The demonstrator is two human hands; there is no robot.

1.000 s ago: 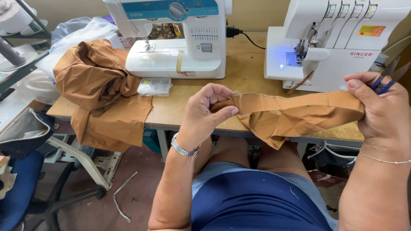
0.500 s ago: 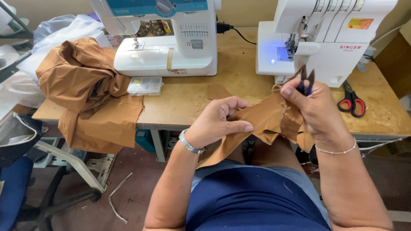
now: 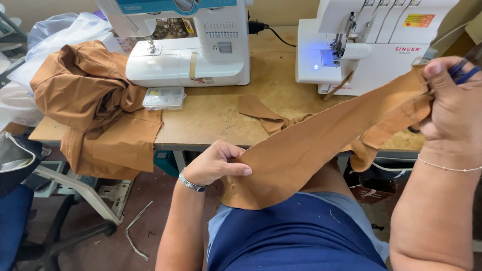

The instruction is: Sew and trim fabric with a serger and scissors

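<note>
Down by the lap, the left hand [image 3: 213,163] pinches the lower end of a long tan fabric strip [image 3: 321,143] btw thumb and fingers, just above the blue skirt [image 3: 296,236]. Strip runs up diagonally to the right hand [image 3: 454,98], which is closed tight around the upper end w/ something blue-handled [image 3: 464,73] poking out the top, prob small snips but can't say for sure. Looks to me like the step in hand is stretching the piece taut to check it over; next move imo calls for keeping both grips firm so it doesn't sag.

Further out on the desk [image 3: 216,118]: a loose tan scrap [image 3: 263,113] near the strip, a clear plastic box [image 3: 163,98], and a big heap of the same tan cloth [image 3: 95,105] hanging off the left edge. At the back, a white sewing machine [image 3: 191,45] and a white overlocker [image 3: 371,45] w/ its light on.

Right hand is partly cut off by the frame edge, fingertips hidden behind fabric.
</note>
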